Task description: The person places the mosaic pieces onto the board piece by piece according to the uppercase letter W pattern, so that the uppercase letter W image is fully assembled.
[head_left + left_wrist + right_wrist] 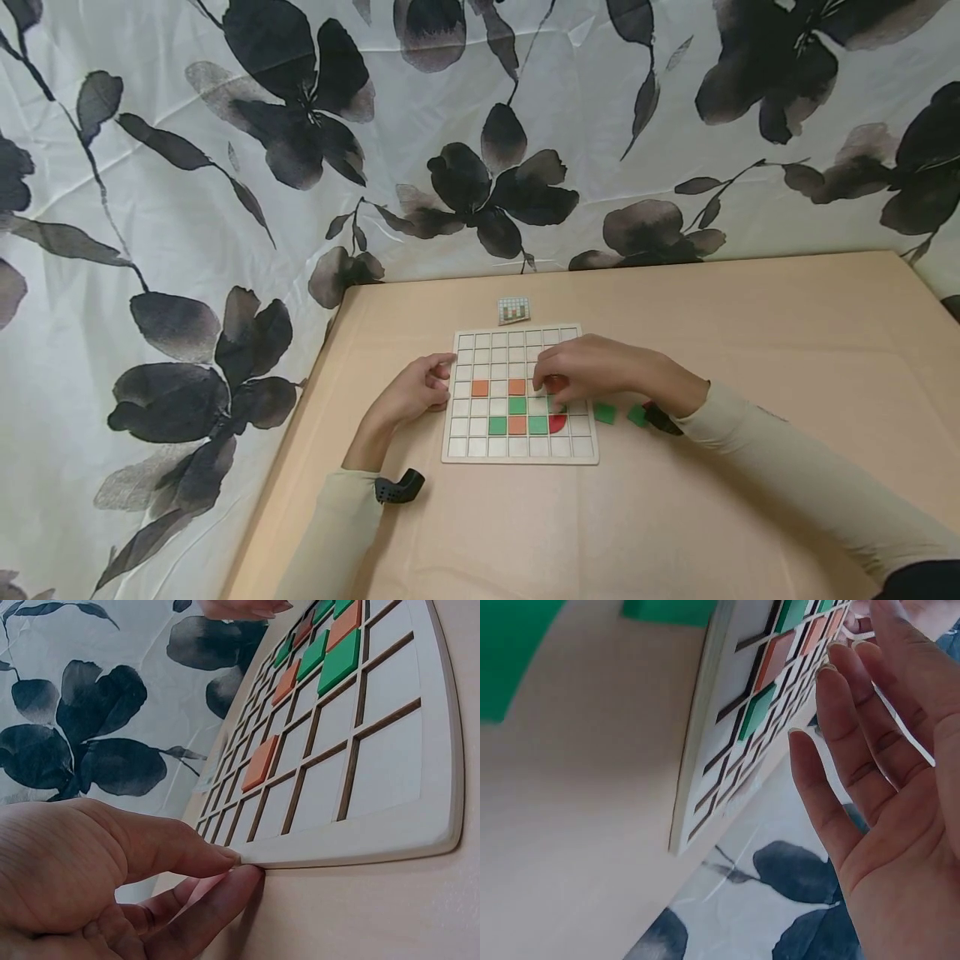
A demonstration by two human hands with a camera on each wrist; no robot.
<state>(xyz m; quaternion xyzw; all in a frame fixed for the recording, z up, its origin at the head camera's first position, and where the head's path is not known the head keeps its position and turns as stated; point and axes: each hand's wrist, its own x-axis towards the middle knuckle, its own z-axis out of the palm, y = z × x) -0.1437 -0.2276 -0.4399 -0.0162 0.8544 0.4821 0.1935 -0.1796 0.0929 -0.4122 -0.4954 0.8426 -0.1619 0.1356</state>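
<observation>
The left hand (411,390) rests loosely against the grid board's (517,447) left edge; the right hand (596,364), fingers spread, is over its right half. Light touches should keep tiles (517,406) square in its cells.

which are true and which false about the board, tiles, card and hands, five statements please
The left hand touches the grid board's left edge. True.

The right hand is at the board's near left corner. False: the right hand is over the board's right half.

A loose green tile lies off the board, to its right. True.

The small grid-pattern card lies on the board. False: the card lies beyond the far edge.

An orange tile sits between two green tiles. True.
</observation>
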